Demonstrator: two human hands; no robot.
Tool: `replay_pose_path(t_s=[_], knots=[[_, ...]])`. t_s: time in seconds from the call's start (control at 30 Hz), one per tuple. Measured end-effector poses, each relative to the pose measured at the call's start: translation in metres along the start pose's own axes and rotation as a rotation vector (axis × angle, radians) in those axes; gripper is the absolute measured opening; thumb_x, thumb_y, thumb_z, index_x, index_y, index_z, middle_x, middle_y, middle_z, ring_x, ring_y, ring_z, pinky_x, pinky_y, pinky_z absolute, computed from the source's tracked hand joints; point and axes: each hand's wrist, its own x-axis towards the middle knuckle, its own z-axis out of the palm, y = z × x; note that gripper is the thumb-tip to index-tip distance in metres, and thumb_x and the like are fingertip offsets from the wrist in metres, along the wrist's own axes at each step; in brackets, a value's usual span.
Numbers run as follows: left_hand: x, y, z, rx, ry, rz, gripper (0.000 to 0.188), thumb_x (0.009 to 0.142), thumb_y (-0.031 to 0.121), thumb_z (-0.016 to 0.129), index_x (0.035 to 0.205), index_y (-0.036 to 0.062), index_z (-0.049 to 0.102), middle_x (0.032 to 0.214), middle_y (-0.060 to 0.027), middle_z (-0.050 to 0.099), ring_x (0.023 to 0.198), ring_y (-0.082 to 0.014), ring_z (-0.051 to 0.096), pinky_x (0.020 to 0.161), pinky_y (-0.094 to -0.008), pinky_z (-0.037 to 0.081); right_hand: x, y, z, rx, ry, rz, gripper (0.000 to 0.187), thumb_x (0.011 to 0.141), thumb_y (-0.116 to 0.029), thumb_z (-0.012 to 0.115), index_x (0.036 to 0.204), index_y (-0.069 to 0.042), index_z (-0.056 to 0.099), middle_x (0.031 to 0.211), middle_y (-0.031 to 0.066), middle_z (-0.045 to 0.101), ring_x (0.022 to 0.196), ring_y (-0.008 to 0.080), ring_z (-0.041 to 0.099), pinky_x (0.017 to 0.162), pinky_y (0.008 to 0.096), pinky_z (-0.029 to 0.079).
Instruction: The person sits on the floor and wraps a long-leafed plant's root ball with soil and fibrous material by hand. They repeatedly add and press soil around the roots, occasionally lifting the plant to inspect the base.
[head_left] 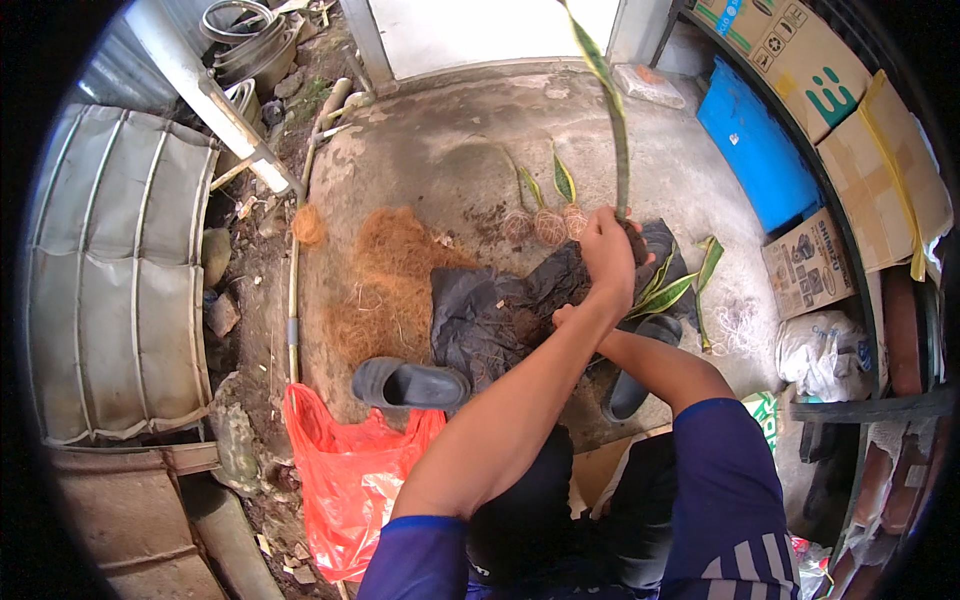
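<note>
My forearms cross, the left over the right. My left hand [608, 255] is closed around the base of a tall snake plant leaf [618, 130], which stands upright with dark soil [634, 238] at its foot. Beneath that forearm, the fingertips of my right hand [564, 316] show over a black plastic sheet [470, 310] with loose soil on it; whether they hold anything is hidden. Snake plant cuttings with yellow-edged leaves [665, 296] lie right of my hands. Beyond them, several string-wrapped root balls [550, 228] sit on the concrete, small leaves rising from them.
Brown coconut fibre [385, 270] is heaped left of the sheet. Dark slippers [412, 384] and a red plastic bag [345, 470] lie nearer me. White string [736, 326], a blue bin [755, 150] and cardboard boxes [885, 170] are at right. A pipe [294, 340] runs along the left.
</note>
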Motion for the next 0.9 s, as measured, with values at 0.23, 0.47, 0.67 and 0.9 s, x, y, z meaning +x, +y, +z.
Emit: replay_pose_path(t_s=[0.23,0.47,0.67,0.9], knots=[[-0.001,-0.008,0.006,0.005,-0.029,-0.011,0.029,0.094,0.026,0.039,0.093,0.0038,0.057,0.072,-0.0066,0.059,0.055,-0.0147,0.054,0.045,-0.0326,0.05,-0.011,-0.005,-0.001,0.015,-0.012,0.0,0.047,0.085,-0.034,0.064,0.125,-0.01,0.057,0.134,0.0167,0.051,0.127,0.0322,0.043,0.105,0.043,0.032],[0.0,-0.007,0.005,0.057,-0.046,0.014,0.031,0.096,0.027,0.038,0.092,0.0037,0.058,0.072,-0.0067,0.058,0.054,-0.0148,0.054,0.046,-0.0324,0.051,-0.009,0.006,-0.006,0.039,0.01,0.016,0.045,0.088,-0.034,0.059,0.127,-0.011,0.056,0.138,0.0161,0.048,0.131,0.0309,0.038,0.109,0.0416,0.027],[0.006,0.005,-0.009,0.077,-0.024,0.062,0.031,0.096,0.028,0.039,0.093,0.0036,0.057,0.072,-0.006,0.057,0.055,-0.0144,0.054,0.045,-0.0317,0.051,0.001,0.022,-0.013,0.044,0.152,-0.09,0.044,0.091,-0.035,0.055,0.129,-0.012,0.054,0.141,0.0157,0.045,0.135,0.0298,0.034,0.112,0.0403,0.022],[0.006,0.022,-0.023,0.159,0.026,0.016,0.031,0.098,0.029,0.036,0.098,0.0061,0.057,0.075,-0.0054,0.058,0.062,-0.0146,0.057,0.05,-0.0316,0.053,-0.021,0.025,-0.053,0.244,-0.022,-0.105,0.036,0.083,-0.014,0.068,0.118,-0.011,0.063,0.111,0.0155,0.066,0.099,0.0376,0.063,0.09,0.0481,0.048]])
